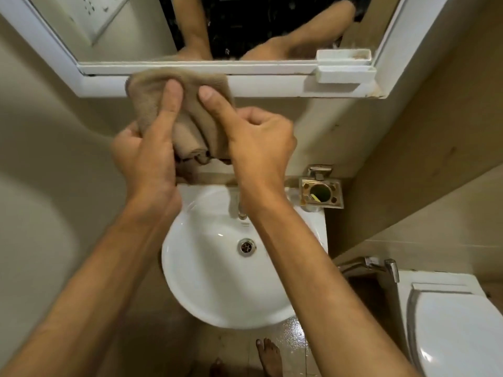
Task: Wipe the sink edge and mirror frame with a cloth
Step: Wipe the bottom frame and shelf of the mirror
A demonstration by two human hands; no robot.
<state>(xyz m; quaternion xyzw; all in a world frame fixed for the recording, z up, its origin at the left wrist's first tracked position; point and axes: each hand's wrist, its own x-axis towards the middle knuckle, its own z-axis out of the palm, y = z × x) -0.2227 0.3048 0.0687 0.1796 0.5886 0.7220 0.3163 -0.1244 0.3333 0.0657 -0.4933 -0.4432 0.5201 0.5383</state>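
Both hands, left (144,151) and right (255,142), gripping cloth (190,115), forefingers pressing it to mirror frame (272,85) running crosswise just beyond.

Both hands press a tan cloth (190,104) against the white mirror frame's (266,87) bottom edge: left hand (147,156) and right hand (258,142) each extend an index finger onto it, above the white sink (206,281).

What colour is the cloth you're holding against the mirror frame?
Plain light brown, tan; the cloth shows clearly in the head view, against the white mirror frame.
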